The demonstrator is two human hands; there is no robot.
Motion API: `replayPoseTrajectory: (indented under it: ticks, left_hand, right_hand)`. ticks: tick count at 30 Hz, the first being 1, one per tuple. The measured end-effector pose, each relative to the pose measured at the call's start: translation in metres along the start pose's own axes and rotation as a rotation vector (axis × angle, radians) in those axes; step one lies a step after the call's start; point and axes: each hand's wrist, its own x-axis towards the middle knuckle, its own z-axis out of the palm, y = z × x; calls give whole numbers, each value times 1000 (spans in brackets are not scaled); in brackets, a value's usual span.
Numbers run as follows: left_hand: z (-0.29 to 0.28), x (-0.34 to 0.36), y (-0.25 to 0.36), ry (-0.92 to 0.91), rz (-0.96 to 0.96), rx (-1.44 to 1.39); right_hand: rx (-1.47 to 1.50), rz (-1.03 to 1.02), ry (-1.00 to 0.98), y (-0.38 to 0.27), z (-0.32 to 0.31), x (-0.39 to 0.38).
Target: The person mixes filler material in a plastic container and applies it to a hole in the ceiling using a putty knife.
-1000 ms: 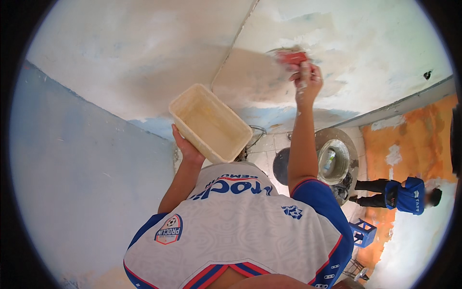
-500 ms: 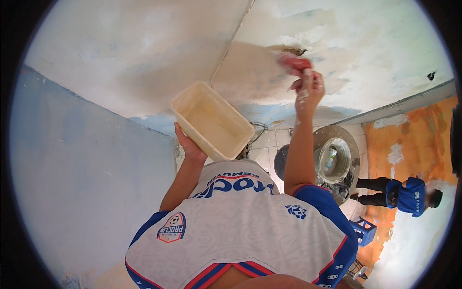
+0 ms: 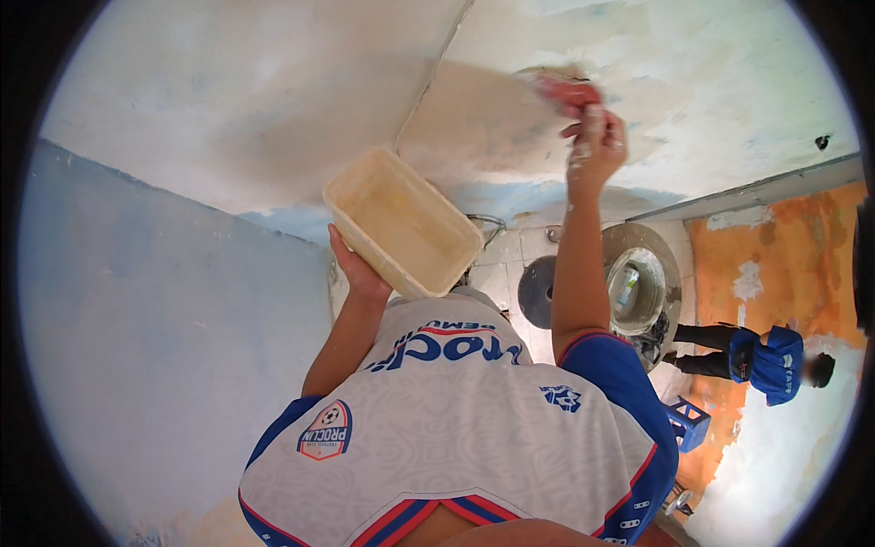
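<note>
My left hand [image 3: 361, 272] grips the edge of a rectangular cream plastic tray [image 3: 401, 221], which has pale residue inside. My raised right hand [image 3: 592, 149] is pinched on a blurred red flat tool [image 3: 570, 91], apparently a putty knife, held at the patchy white wall [image 3: 474, 87] over a rough dark patch that it partly hides. White smears mark my right fingers and wrist.
A blue wall [image 3: 173, 328] is on the left. Below are a dark round object [image 3: 536, 292], a basin [image 3: 638, 310] with a bottle inside, and a blue stool [image 3: 690, 424]. A co-worker [image 3: 766, 365] in blue stands by an orange, patched wall [image 3: 738, 237] on the right.
My right hand and red tool have moved slightly up and right along the wall. The tray has risen slightly, still in my left hand. The co-worker has shifted little.
</note>
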Motion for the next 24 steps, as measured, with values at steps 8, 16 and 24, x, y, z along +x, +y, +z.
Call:
replayPoseTrajectory:
  ticks: [8,16,24]
  left_hand:
    - [-3,3,-4,11,-28,-28]
    - [1,4,-4,6,-31,-21]
    - [-9,2,-4,39,4,-17]
  right_hand:
    - [-83,75,-118,12,-2,-24]
    - [-71,21,-129,4,-5,-28]
    - [66,-10,-17,-13,-15,-8]
